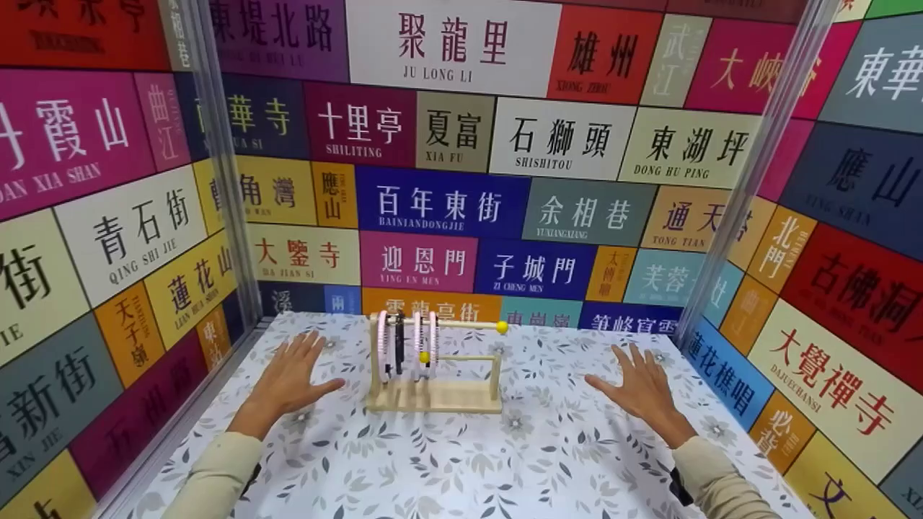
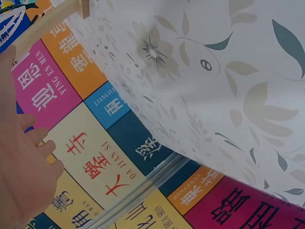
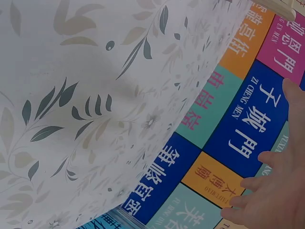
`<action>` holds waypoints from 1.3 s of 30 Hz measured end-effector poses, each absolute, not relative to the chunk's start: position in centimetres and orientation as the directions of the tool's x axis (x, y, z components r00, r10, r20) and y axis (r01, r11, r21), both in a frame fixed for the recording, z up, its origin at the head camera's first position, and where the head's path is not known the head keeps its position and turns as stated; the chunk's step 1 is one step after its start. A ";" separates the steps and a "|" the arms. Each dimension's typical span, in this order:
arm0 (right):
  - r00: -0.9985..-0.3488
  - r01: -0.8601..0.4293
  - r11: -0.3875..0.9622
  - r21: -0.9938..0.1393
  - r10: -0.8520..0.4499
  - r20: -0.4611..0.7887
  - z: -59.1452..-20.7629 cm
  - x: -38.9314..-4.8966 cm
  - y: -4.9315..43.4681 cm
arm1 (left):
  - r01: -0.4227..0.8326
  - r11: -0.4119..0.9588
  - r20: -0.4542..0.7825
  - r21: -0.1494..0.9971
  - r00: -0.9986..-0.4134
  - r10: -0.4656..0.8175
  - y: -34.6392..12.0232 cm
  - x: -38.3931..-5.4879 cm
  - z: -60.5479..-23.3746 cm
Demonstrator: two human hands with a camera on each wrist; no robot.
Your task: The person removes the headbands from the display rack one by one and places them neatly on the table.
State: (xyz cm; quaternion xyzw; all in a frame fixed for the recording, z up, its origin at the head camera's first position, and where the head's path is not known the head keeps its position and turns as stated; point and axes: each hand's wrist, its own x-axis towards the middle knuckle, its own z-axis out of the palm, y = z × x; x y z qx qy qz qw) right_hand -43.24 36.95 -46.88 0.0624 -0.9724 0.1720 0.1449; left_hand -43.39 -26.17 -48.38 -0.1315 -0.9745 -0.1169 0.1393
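A small wooden stand (image 1: 458,405) with horizontal rods sits on the table in the head view. Pale pink rings (image 1: 433,342) and a dark ring-like piece (image 1: 399,347) hang at its left side. One yellow ball (image 1: 502,327) caps the upper rod, and another yellow ball (image 1: 424,357) shows lower down among the rings. My left hand (image 1: 288,375) is spread to the left of the stand, thumb toward it, holding nothing. On the other side, farther from the stand, my right hand (image 1: 638,386) is likewise spread and holds nothing. Both wrist views show the hands with fingers extended.
A white tablecloth (image 1: 433,468) with a leaf pattern covers the table. Walls of coloured sign panels (image 1: 443,198) with Chinese lettering enclose it at the back and both sides. Clear corner posts (image 1: 750,166) stand at the table's far corners.
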 end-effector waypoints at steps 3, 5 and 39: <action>-0.948 -0.176 0.934 -0.310 -0.075 0.310 -47.0 -43.2 36.9 | 0.289 0.939 0.303 0.189 -0.926 0.224 -26.0 -43.4 -48.5; -0.947 -0.177 0.934 -0.312 -0.074 0.314 -47.0 -43.3 36.8 | 0.294 0.936 0.305 0.193 -0.925 0.228 -25.9 -43.5 -48.5; -0.880 -0.360 0.854 -0.376 -0.177 0.440 -45.9 -43.7 25.1 | 0.350 0.886 0.263 0.305 -0.925 0.275 -21.1 -46.0 -51.6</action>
